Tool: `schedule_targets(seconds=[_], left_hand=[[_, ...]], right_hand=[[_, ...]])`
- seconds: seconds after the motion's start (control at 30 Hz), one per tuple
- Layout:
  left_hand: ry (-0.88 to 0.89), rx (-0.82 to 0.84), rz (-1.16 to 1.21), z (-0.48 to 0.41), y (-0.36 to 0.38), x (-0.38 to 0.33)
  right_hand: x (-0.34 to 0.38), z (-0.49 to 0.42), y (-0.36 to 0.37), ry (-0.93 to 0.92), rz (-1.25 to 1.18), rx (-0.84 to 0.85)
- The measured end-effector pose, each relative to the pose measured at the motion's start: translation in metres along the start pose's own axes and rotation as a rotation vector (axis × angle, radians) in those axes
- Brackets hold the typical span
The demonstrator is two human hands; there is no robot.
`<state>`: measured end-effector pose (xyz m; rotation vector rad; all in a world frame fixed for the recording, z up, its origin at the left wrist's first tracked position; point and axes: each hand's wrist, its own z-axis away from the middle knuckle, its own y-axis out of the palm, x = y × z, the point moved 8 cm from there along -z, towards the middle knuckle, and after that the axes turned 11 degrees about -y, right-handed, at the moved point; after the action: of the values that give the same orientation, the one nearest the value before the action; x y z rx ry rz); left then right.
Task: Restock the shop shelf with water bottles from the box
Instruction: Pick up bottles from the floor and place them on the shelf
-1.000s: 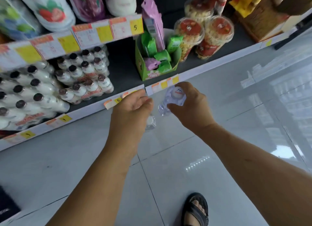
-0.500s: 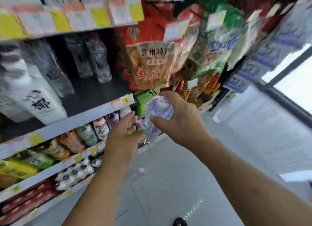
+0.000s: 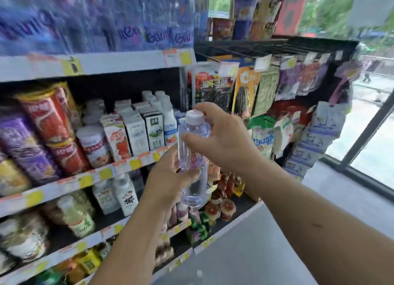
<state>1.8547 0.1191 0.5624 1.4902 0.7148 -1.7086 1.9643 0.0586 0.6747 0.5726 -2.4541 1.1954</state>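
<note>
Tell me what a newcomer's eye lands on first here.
First comes the clear water bottle with a white cap, upright in mid-frame. The right hand grips it near the top and the left hand holds it lower down. Next come the blurred blue wrapped packs on the top shelf, upper left, and the red canisters on the shelf below, far left.

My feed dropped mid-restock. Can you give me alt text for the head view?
Both hands hold one clear water bottle upright in front of stocked shelves: the right hand grips it just below the white cap, and the left hand grips its middle. Behind it stand cartons and cans, with hanging snack packs to the right.
</note>
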Motion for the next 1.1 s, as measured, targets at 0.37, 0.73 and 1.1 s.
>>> schedule_targets(seconds=[0.37,0.73,1.1], left_hand=[[0.264,-0.1,0.036,0.104,-0.059,-0.099],[0.449,-0.194,-0.044,0.162,-0.186,-0.19],[0.508,-0.316,-0.171,0.19,-0.318,-0.273]], right_hand=[[0.136,-0.047,-0.022,-0.178,-0.147,-0.035],[0.241,-0.089,0.028,-0.121,-0.545,-0.203],[0.297,-0.089,0.156,-0.096,-0.562,0.057]])
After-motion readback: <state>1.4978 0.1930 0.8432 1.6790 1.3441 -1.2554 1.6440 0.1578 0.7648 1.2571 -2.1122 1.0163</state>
